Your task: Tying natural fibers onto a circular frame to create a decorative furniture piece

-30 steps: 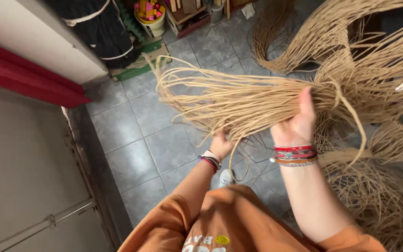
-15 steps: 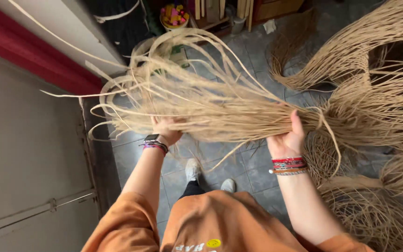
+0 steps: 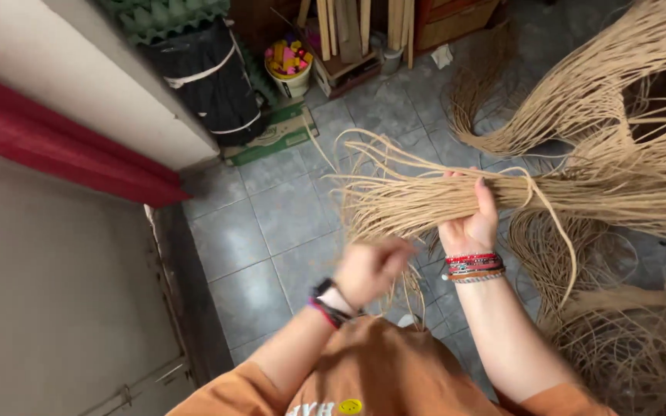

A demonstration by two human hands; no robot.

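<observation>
Above the grey tiled floor point(image 3: 271, 223), in the head camera's view, the right hand point(image 3: 468, 219) was raised palm-up and clenched around a thick bundle of pale tan reed strands point(image 3: 425, 202). The bundle ran level from the hand toward the right, where it joined the large loose heaps of the same strands point(image 3: 618, 100) spread over the floor. Its free ends fanned out to the left of the hand and drooped. The left hand point(image 3: 371, 270) hung lower, just beside the drooping ends; it was blurred, so I cannot tell whether it grasped any strands or was released. Both wrists wore bracelets. Farther off stood a black wrapped roll point(image 3: 210, 77) against the wall and a small bucket of coloured pieces point(image 3: 290, 65).
</observation>
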